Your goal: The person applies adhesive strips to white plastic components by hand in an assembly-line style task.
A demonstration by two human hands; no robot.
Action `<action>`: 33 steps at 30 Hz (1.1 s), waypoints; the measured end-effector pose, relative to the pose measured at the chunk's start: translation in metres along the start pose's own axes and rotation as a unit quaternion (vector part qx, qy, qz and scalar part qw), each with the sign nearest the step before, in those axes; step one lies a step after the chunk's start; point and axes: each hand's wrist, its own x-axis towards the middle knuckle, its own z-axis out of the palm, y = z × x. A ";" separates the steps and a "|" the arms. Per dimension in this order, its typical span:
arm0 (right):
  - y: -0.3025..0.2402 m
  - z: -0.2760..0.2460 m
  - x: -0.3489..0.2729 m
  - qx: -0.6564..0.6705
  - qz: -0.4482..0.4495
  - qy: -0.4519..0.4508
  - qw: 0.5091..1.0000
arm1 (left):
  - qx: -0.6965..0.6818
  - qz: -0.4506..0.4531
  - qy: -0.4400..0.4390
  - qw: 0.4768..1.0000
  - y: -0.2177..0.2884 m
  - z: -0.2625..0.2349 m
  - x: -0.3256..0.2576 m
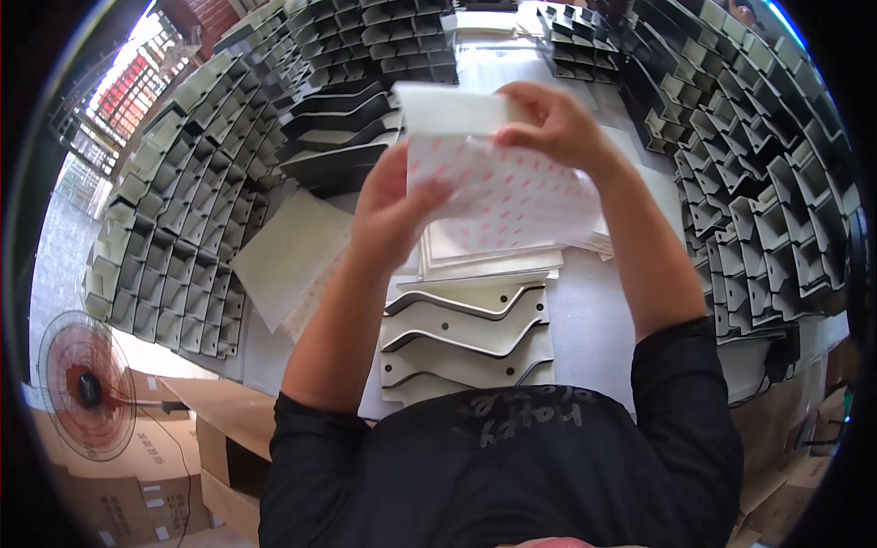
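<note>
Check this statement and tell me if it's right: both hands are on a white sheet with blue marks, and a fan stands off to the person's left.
Not quite: the marks are pinkish-red, not blue, as the head view shows. The left hand and right hand are on the white sheet, and the fan is off to the left.

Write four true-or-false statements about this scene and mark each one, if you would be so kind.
1. The left hand and right hand both hold a white sheet with red marks. True.
2. The round, orange-bladed fan stands at the picture's right. False: it is at the left.
3. Bent, pale, dark-edged pieces show lower in the picture than that sheet. True.
4. Both fabric sleeves are white. False: they are black.
</note>
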 end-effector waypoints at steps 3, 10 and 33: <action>-0.002 -0.037 -0.003 0.008 0.124 0.066 0.990 | -0.045 -0.084 -0.006 0.995 0.006 -0.059 0.027; 0.159 -0.070 -0.112 -0.400 0.284 0.009 0.872 | 0.636 -0.376 0.222 0.637 -0.089 -0.109 0.040; -0.095 0.069 -0.020 -0.158 -0.258 0.160 0.940 | 0.130 -0.002 0.189 0.973 0.042 0.011 -0.031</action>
